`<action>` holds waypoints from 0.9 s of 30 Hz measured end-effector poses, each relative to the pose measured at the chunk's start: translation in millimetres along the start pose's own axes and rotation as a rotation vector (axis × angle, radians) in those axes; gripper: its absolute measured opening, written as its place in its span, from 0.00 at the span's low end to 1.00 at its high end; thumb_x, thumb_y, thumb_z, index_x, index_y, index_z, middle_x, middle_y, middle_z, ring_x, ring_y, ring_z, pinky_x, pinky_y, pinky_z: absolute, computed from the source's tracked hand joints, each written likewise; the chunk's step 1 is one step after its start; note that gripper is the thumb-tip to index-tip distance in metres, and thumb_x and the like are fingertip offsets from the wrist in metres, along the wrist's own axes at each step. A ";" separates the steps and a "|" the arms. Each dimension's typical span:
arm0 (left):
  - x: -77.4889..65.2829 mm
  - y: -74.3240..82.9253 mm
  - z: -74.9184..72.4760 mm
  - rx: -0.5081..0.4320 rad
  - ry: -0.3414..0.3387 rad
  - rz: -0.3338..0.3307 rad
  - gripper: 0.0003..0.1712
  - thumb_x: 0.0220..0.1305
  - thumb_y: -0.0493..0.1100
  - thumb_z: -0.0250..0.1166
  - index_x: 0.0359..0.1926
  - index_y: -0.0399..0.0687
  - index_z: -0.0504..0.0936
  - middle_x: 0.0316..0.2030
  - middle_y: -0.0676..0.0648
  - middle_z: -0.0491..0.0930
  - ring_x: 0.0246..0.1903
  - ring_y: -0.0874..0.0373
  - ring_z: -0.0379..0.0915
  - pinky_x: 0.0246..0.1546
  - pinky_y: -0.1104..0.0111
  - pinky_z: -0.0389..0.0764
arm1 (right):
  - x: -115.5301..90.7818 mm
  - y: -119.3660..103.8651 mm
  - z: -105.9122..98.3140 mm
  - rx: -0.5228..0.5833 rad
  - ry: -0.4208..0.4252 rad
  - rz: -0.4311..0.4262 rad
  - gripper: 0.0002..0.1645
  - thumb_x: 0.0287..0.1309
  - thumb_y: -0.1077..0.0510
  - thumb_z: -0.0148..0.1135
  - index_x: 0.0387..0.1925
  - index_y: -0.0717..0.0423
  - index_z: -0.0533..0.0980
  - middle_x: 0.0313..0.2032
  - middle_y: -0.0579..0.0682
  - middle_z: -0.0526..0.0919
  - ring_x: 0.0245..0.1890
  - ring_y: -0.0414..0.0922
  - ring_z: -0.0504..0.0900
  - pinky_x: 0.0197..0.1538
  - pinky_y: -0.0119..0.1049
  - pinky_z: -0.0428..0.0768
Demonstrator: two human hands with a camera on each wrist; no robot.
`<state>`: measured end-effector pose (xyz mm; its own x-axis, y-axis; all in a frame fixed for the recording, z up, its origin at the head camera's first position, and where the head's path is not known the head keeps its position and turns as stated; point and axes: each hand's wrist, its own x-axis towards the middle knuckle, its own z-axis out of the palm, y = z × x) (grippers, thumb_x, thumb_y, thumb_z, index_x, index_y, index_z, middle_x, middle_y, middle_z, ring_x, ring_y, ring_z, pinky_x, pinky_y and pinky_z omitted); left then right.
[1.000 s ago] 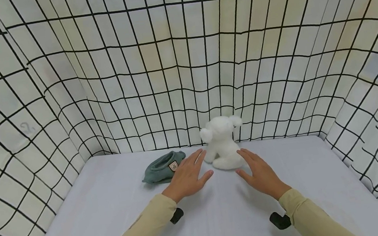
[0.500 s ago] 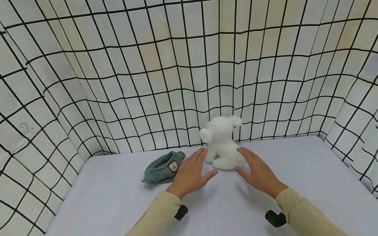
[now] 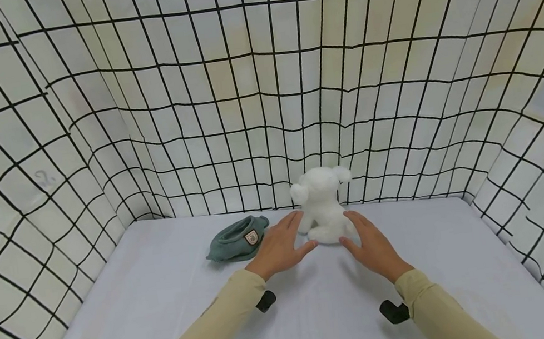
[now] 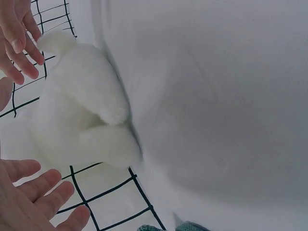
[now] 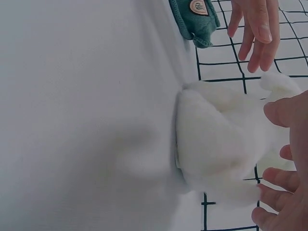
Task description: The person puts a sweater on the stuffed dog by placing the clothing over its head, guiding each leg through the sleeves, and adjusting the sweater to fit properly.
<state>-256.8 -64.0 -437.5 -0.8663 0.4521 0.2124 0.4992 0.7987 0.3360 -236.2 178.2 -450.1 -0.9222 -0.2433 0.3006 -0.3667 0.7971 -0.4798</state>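
A white plush toy animal (image 3: 323, 200) with round ears sits upright near the back of the white table. My left hand (image 3: 281, 249) is at its left side, fingers extended and thumb apart. On the other side, my right hand (image 3: 374, 247) has its palm turned toward the toy with fingers spread. In the left wrist view, a gap shows between the left fingers (image 4: 53, 192) and the plush. The right fingertips (image 5: 262, 192) lie very close to the plush; contact cannot be told. A green cloth piece (image 3: 232, 244) with a small badge lies just left of the left hand.
White walls with a black grid (image 3: 265, 109) enclose the table (image 3: 166, 304) at the back and both sides. A black wrist device (image 3: 394, 312) hangs under the right sleeve, another (image 3: 266, 301) under the left.
My left hand has moved slightly right, closer to the plush toy. The right hand has shifted very little. The toy and the green cloth stay in place while the head view turns slightly.
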 end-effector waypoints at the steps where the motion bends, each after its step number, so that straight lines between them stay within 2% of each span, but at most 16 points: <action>1: 0.5 0.0 0.6 -0.003 -0.003 -0.003 0.46 0.65 0.66 0.55 0.74 0.45 0.54 0.72 0.44 0.60 0.70 0.48 0.59 0.66 0.49 0.66 | 0.2 0.1 -0.4 0.002 0.000 0.003 0.40 0.63 0.49 0.61 0.70 0.58 0.58 0.69 0.61 0.64 0.69 0.59 0.64 0.67 0.57 0.66; 8: 3.7 -4.6 5.0 -0.040 -0.003 -0.044 0.46 0.65 0.67 0.55 0.74 0.48 0.55 0.71 0.45 0.60 0.70 0.48 0.58 0.67 0.51 0.65 | 2.7 2.5 -0.1 0.019 -0.005 0.010 0.39 0.64 0.49 0.60 0.70 0.58 0.58 0.69 0.61 0.65 0.69 0.59 0.64 0.68 0.58 0.66; 14: 1.9 -9.9 5.2 -0.033 -0.015 -0.088 0.47 0.64 0.68 0.55 0.74 0.47 0.55 0.72 0.44 0.60 0.71 0.48 0.58 0.68 0.51 0.64 | 4.9 1.6 4.3 0.044 -0.033 0.026 0.39 0.65 0.49 0.60 0.70 0.59 0.57 0.69 0.61 0.64 0.69 0.60 0.63 0.68 0.58 0.64; 21: 6.8 -12.7 9.0 -0.024 -0.015 -0.083 0.48 0.65 0.69 0.54 0.74 0.47 0.54 0.72 0.43 0.59 0.71 0.48 0.57 0.68 0.51 0.64 | 6.4 5.4 3.8 0.032 -0.011 0.039 0.39 0.64 0.49 0.60 0.69 0.61 0.58 0.68 0.61 0.65 0.69 0.59 0.64 0.68 0.57 0.64; 27: 11.1 -14.0 12.1 -0.028 -0.043 -0.106 0.48 0.65 0.69 0.53 0.75 0.47 0.53 0.73 0.43 0.58 0.72 0.48 0.55 0.69 0.52 0.63 | 9.4 10.3 5.4 0.079 -0.036 0.089 0.39 0.65 0.49 0.59 0.70 0.62 0.58 0.68 0.63 0.64 0.69 0.60 0.63 0.69 0.57 0.63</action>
<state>-273.6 -65.3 -451.0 -0.9138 0.3831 0.1351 0.4048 0.8315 0.3804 -249.3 181.2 -456.7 -0.9550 -0.1942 0.2243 -0.2900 0.7708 -0.5672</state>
